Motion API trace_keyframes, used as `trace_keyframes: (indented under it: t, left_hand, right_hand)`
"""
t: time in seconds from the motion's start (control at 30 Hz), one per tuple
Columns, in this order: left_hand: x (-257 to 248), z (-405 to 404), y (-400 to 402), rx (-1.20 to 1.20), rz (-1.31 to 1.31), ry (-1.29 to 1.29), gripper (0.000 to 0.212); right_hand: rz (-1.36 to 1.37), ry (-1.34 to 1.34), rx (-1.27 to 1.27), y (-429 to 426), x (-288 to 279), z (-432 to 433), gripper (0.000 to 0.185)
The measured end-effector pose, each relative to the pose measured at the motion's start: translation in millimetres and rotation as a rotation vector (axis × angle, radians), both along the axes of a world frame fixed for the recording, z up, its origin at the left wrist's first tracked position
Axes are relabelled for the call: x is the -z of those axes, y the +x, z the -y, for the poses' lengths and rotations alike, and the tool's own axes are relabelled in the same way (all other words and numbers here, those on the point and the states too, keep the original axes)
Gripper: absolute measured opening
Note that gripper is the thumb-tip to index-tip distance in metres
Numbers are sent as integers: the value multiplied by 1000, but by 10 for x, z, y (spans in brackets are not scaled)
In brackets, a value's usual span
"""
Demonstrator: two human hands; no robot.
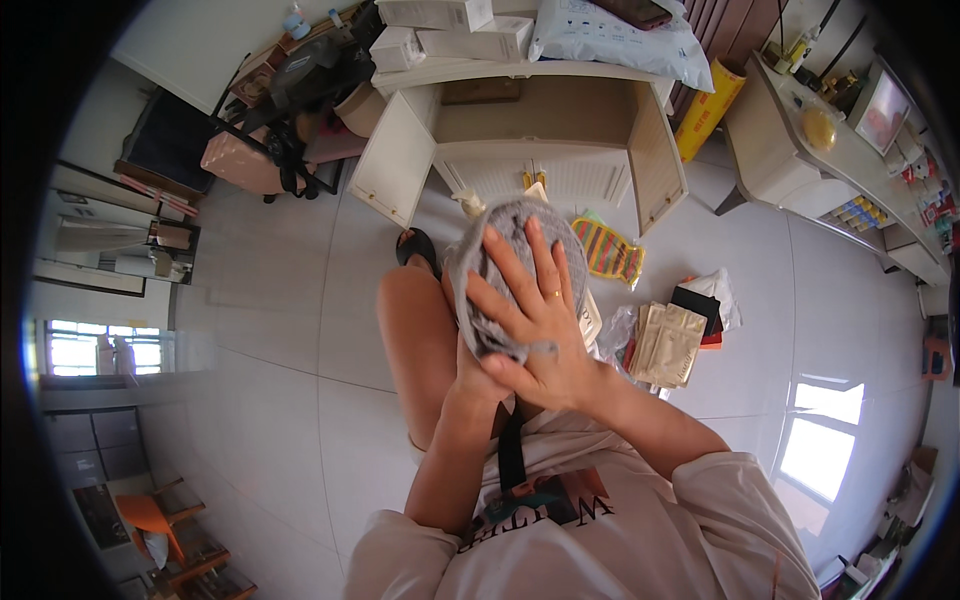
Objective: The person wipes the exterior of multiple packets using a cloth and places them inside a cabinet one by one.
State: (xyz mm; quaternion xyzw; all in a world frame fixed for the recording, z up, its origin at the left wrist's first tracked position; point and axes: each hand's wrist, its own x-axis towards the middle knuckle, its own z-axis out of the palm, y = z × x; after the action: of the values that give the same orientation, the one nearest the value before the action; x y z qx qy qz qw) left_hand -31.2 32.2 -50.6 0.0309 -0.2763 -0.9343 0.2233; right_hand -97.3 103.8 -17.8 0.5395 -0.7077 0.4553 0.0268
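Note:
A grey knitted fabric piece (559, 240) with a rounded shape and a small loop, perhaps a cap or pouch, is held above my lap. My right hand (536, 315) lies flat on its folded upper side, fingers spread, with a gold-coloured ring on one finger. From below, my left hand (480, 379) supports the fabric; its fingers are mostly hidden beneath it. Beyond the fabric on the floor lies a striped packet (611, 251). To the right are gold-coloured sachets (664, 349), a black flat item (695, 302) and clear plastic wrapping (616, 334).
Before me stands a white cabinet (532, 112) with its left door (395, 161) and right door (658, 161) swung out. White boxes (476, 37) and a plastic mailing bag (622, 49) rest on top. A yellow roll (709, 109) leans beside a desk (780, 154). Bags (251, 161) stand left.

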Motion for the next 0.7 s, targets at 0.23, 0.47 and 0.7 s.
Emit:
trace_keyframes:
  t: [0.23, 0.47, 0.7]
  left_hand:
    - [-509, 89, 13, -180, 230, -135, 56]
    - [-457, 90, 42, -363, 256, -208, 63]
    - [-264, -81, 80, -26, 101, -98, 72]
  right_hand:
    - [5, 152, 43, 66, -72, -23, 55]
    - [-86, 145, 29, 115, 6, -231, 53]
    - [24, -59, 205, -73, 14, -85, 49]
